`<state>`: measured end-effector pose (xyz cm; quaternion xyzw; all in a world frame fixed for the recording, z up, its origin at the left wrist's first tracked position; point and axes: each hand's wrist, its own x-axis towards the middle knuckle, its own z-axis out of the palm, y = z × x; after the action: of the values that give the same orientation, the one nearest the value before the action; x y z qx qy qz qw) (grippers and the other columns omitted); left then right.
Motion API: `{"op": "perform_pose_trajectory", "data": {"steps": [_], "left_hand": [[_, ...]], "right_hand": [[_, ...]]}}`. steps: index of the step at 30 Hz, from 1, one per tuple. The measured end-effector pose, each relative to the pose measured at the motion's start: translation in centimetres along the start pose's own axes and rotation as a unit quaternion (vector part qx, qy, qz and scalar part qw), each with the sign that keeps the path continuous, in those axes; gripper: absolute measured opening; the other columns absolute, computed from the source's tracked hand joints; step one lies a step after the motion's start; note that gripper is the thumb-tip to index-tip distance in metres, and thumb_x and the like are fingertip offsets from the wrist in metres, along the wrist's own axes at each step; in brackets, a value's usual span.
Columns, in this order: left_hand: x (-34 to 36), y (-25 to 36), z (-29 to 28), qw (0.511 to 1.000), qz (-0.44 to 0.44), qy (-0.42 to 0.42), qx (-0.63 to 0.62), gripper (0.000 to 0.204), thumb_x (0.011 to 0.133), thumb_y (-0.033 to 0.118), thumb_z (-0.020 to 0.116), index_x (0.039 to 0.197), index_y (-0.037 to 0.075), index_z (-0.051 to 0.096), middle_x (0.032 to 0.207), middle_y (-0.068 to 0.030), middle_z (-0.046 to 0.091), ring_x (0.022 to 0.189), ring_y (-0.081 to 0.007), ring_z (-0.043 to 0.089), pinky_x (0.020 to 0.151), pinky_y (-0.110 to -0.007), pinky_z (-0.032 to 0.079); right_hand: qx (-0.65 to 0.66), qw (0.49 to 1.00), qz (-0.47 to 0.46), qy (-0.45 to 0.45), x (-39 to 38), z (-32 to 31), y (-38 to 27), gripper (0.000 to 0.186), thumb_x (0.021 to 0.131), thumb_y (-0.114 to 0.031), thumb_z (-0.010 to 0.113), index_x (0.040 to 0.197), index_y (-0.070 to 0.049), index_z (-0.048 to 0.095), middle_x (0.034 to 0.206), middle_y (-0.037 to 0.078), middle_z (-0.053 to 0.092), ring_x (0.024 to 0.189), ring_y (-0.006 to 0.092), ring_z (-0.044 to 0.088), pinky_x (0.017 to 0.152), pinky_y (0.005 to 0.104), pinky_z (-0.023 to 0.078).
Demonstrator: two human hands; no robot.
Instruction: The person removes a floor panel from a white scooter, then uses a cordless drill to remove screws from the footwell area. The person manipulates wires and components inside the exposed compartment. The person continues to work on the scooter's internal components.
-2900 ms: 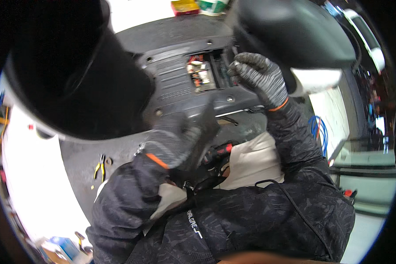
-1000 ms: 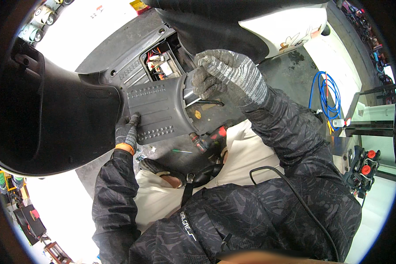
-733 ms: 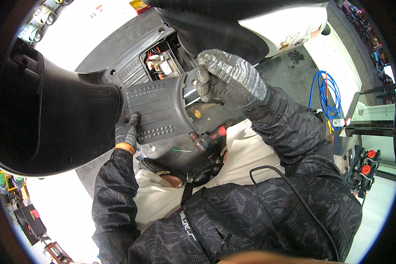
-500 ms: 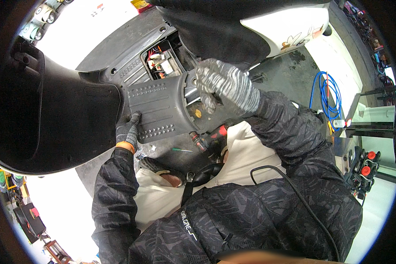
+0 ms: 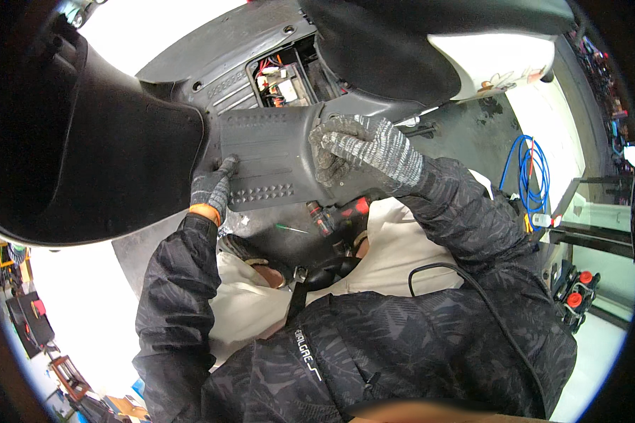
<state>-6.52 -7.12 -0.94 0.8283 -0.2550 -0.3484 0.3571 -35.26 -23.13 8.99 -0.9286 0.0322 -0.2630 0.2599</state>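
My left grip (image 5: 212, 187) pinches the black panel (image 5: 268, 151) left of frame centre; probably light, stiff, best held by opposite edges. My right grip (image 5: 370, 151) curls, its hold unclear.

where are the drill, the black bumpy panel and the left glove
drill (image 5: 338, 216): head view, on its body
black bumpy panel (image 5: 269, 154): head view, middle of its upper face
left glove (image 5: 210, 189): head view, back of the hand
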Motion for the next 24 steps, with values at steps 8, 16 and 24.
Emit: {"op": "perform_pose_trajectory", "data": {"steps": [8,16,24], "left_hand": [[-8.7,6.9,-0.6,0.945,0.283,-0.037,0.159,0.029,0.093,0.027,0.070,0.097,-0.001,0.062,0.079,-0.0242,0.061,0.076,-0.0429,0.062,0.068,-0.046,0.048],[-10.7,5.3,0.2,0.886,0.301,-0.219,0.278,0.028,0.092,0.028,0.064,0.101,0.001,0.061,0.091,-0.0229,0.064,0.087,-0.0435,0.064,0.076,-0.051,0.051],[-9.9,4.4,0.1,0.879,0.306,-0.201,0.306,0.027,0.092,0.027,0.064,0.101,0.002,0.061,0.095,-0.0230,0.064,0.090,-0.0429,0.064,0.078,-0.051,0.051]], "right_hand": [[0.460,0.812,0.355,-0.051,0.4,-0.4,-2.3,0.032,0.095,-0.015,0.069,0.122,0.001,0.064,0.107,0.013,0.073,0.099,0.0199,0.070,0.088,0.0324,0.057],[0.248,0.923,0.275,-0.105,1.1,-0.3,-2.4,0.028,0.089,-0.024,0.075,0.114,-0.011,0.073,0.111,0.007,0.072,0.106,0.0222,0.068,0.096,0.0365,0.054],[0.127,0.961,0.212,-0.122,1.5,0.5,-1.3,0.027,0.095,-0.025,0.068,0.116,-0.010,0.072,0.109,0.011,0.073,0.100,0.0270,0.070,0.089,0.0366,0.055]]}}
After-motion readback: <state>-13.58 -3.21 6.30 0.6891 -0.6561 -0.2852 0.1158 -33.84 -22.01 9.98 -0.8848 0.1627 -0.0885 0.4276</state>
